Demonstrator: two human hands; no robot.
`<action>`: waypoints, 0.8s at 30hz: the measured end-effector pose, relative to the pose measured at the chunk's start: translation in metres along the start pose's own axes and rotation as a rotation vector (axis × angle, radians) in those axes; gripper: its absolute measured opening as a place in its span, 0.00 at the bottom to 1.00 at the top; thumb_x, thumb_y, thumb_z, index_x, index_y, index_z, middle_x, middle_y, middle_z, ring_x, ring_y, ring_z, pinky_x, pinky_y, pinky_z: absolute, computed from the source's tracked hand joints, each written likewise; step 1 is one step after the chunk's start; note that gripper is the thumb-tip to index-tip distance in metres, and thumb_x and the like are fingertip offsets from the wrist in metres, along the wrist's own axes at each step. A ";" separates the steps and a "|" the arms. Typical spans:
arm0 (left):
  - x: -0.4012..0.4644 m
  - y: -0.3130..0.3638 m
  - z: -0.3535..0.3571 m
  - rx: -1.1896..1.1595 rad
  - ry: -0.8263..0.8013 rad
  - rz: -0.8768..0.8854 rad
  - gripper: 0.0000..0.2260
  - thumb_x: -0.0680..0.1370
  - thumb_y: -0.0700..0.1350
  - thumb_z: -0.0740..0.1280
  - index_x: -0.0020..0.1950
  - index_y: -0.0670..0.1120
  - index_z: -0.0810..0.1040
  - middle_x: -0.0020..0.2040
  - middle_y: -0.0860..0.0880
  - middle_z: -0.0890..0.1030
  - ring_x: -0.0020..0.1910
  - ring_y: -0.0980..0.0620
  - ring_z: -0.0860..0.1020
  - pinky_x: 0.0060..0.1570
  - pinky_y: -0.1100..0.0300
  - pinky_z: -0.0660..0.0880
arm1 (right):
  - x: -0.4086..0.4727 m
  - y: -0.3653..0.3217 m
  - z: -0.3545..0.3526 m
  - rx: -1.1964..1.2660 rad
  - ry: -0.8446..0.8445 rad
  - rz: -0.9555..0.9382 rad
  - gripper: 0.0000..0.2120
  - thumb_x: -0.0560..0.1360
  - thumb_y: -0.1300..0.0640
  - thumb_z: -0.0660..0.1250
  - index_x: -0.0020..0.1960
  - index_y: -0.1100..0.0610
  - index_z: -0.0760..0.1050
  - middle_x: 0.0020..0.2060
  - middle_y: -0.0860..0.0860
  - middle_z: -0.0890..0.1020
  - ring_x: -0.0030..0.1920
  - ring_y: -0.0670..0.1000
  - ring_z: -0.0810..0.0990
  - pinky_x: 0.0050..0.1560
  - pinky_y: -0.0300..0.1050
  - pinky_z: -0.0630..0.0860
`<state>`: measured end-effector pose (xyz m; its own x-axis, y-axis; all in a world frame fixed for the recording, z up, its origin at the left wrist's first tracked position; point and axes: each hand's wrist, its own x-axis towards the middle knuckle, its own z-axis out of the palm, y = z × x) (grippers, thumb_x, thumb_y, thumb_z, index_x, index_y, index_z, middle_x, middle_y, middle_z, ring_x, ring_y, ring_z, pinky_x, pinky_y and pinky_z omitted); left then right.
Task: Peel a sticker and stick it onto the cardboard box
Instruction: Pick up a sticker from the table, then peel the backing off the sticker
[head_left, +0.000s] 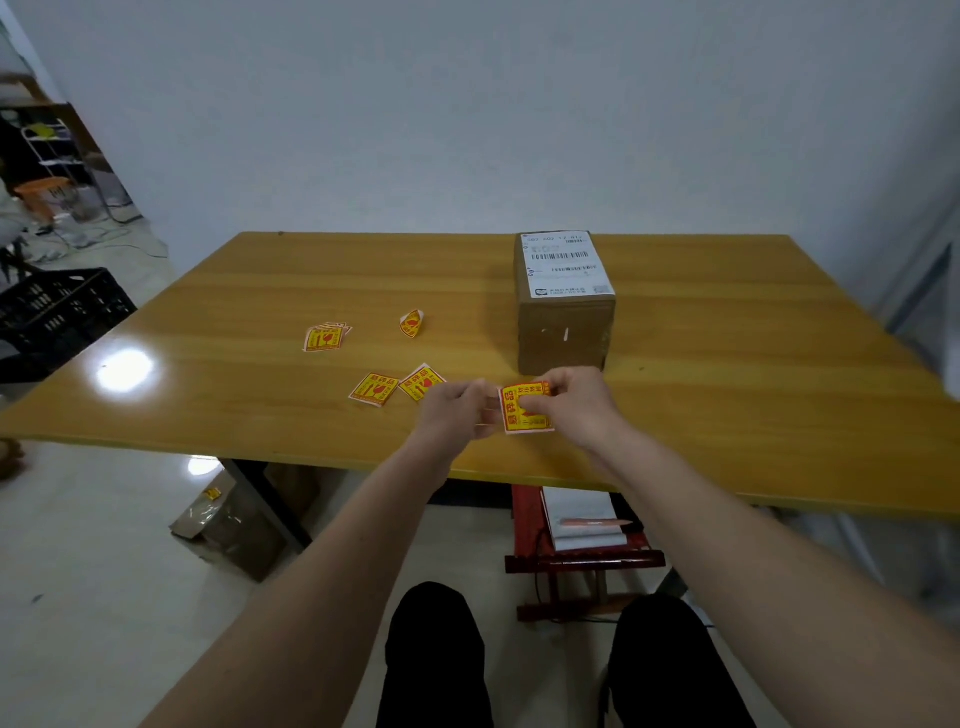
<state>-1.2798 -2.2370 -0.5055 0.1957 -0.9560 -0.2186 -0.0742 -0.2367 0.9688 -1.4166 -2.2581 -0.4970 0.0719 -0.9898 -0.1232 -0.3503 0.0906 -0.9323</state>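
- Pale grey-white wall (467, 104) closes the room behind; glossy light floor (104, 545) below, with a black crate (57, 312) at left and a red stool (582, 551) under the desk.
- Yellow wood-grain desk (727, 395), smooth and shiny, a lamp glare near its left edge; we judge the slick top lets loose paper slide easily.
- Cardboard box (566, 332), upright towards the far right of the desk, a white shipping label (563, 265) across its top; it stands just beyond our hands.
- Right hand (576, 405), fingers closed in a pinch on the sticker's upper right edge, holding it above the desk's near edge.
- Left hand (457, 410), fingertips drawn together at the sticker's left edge; whether they grip a lifted corner we cannot tell.
- Sticker (524, 408), yellow and red on white backing, held between both hands, apart from the box.
- Spare stickers: a small pile (324, 338), two overlapping (395, 387), one curled (412, 323), all on the desk to the left.
- Risks, as we judge them: the corner may tear if picked too hard; the peeled film may curl and stick to itself or to a finger; pressing it down unevenly may leave it crooked or creased on the box.
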 end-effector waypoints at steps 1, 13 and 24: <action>-0.003 -0.001 0.000 -0.022 -0.010 -0.004 0.11 0.79 0.43 0.61 0.38 0.46 0.78 0.36 0.48 0.80 0.38 0.52 0.78 0.38 0.62 0.76 | -0.002 0.000 -0.001 0.039 -0.004 0.016 0.02 0.71 0.64 0.71 0.42 0.61 0.79 0.40 0.56 0.81 0.42 0.52 0.78 0.43 0.44 0.75; -0.018 0.001 0.006 0.332 -0.131 0.102 0.05 0.76 0.39 0.67 0.40 0.43 0.81 0.31 0.53 0.76 0.32 0.58 0.72 0.37 0.65 0.70 | -0.014 0.003 -0.003 0.067 -0.012 -0.022 0.09 0.69 0.66 0.72 0.35 0.55 0.76 0.33 0.49 0.78 0.36 0.47 0.76 0.37 0.38 0.73; -0.021 0.001 0.005 0.289 -0.140 0.049 0.04 0.74 0.37 0.69 0.48 0.42 0.79 0.43 0.44 0.81 0.41 0.51 0.79 0.47 0.56 0.76 | -0.012 0.007 -0.010 0.161 0.000 0.069 0.04 0.70 0.64 0.72 0.37 0.59 0.80 0.35 0.53 0.82 0.35 0.49 0.79 0.39 0.42 0.77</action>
<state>-1.2886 -2.2180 -0.5001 0.0507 -0.9772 -0.2062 -0.3584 -0.2105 0.9095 -1.4292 -2.2471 -0.4989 0.0525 -0.9807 -0.1883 -0.2006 0.1744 -0.9640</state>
